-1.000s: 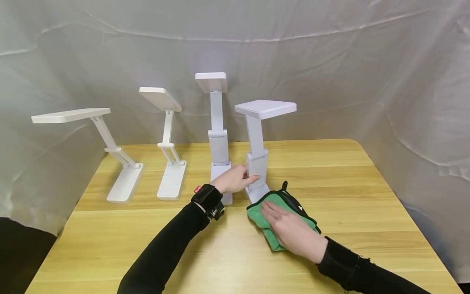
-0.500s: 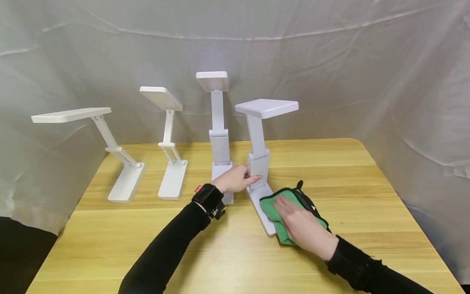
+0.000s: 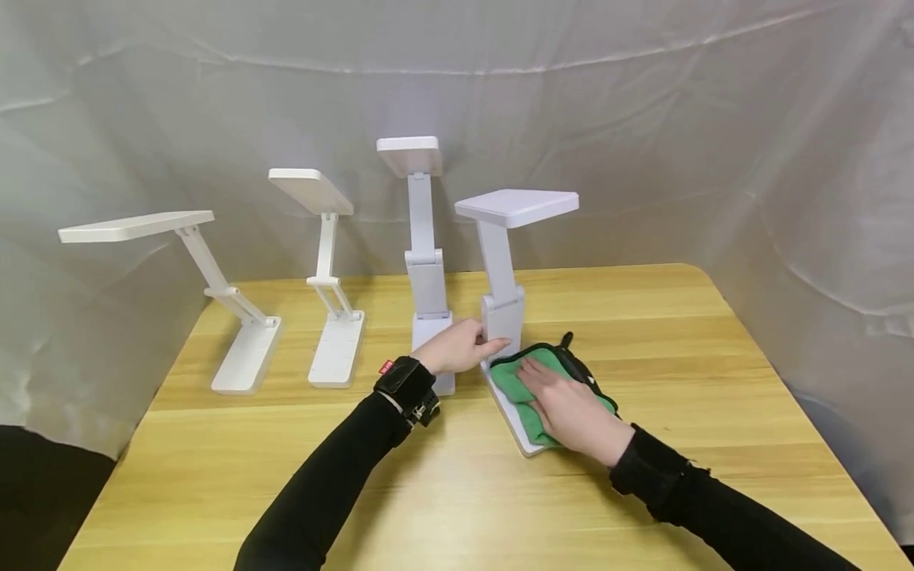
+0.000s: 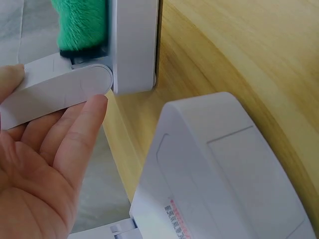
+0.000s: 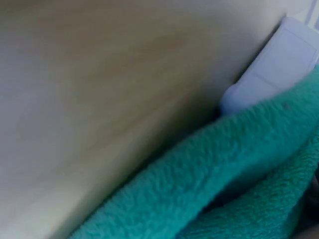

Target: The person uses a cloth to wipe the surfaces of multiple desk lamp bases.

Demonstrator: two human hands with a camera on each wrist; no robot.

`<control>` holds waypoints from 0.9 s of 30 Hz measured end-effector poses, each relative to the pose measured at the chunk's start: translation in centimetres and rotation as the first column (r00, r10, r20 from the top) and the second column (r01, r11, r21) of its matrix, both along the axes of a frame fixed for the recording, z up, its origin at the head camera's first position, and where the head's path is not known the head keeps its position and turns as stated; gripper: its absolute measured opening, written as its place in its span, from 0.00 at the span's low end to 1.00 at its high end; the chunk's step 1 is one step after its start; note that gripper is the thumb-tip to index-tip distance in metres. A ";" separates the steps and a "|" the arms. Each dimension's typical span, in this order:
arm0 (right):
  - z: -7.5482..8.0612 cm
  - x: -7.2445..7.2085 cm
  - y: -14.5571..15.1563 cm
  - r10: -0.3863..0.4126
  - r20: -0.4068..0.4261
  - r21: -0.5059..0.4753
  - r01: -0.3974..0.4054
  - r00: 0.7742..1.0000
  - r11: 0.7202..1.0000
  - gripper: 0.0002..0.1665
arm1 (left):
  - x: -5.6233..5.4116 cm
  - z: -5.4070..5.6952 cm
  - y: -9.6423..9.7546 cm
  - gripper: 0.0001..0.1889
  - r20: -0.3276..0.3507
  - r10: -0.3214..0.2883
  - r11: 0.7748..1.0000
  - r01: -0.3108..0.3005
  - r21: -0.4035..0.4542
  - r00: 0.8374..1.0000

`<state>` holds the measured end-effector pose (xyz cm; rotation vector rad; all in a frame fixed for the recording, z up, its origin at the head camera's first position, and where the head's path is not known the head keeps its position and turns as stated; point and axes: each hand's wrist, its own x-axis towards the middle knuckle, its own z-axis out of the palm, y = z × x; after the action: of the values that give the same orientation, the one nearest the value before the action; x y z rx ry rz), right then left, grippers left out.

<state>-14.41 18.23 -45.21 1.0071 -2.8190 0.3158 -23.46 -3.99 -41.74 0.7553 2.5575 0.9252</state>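
In the head view my left hand [image 3: 457, 346] grips the lower arm section of the rightmost white desk lamp [image 3: 499, 258]. The left wrist view has the thumb on one side of that arm [image 4: 55, 92] and the fingers along the other, close to the base hinge. A green plush cloth [image 3: 512, 386] with black edging lies over the lamp's base [image 3: 516, 430], covering much of it. On top of the cloth my right hand [image 3: 574, 408] presses with its fingers straight and together. The right wrist view is filled by folds of the cloth [image 5: 199, 174], beside part of the lamp [image 5: 279, 64].
Another white lamp [image 3: 423, 226] stands just left of the gripped one, its base partly behind my left wrist. Further left are a second lamp [image 3: 327, 246] and a third lamp [image 3: 207, 258]. All stand on a wooden table [image 3: 678, 341] before a grey cloth backdrop [image 3: 643, 143].
The cloth under my right hand first slid right, baring the front of the lamp base, then came back left and slightly up over the base. My left hand has kept its grip on the lamp.
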 end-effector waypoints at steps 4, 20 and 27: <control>0.1 1.7 1.1 -0.003 0.002 0.017 0.003 1.000 1.000 0.27 | 0.1 0.1 -0.3 0.22 0.001 0.005 1.000 -0.005 0.010 1.000; 0.3 0.3 0.2 -0.004 -0.025 0.021 0.004 1.000 1.000 0.27 | 0.0 -0.2 0.5 0.23 0.009 0.001 0.999 -0.001 0.037 1.000; 0.4 3.1 1.3 0.016 -0.060 0.019 -0.015 0.998 1.000 0.27 | 0.1 -0.1 0.2 0.23 0.021 0.020 1.000 -0.020 0.020 1.000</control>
<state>-11.35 19.52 -44.78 1.0256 -2.7664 0.2572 -23.32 -3.80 -41.81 0.7229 2.5456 0.9621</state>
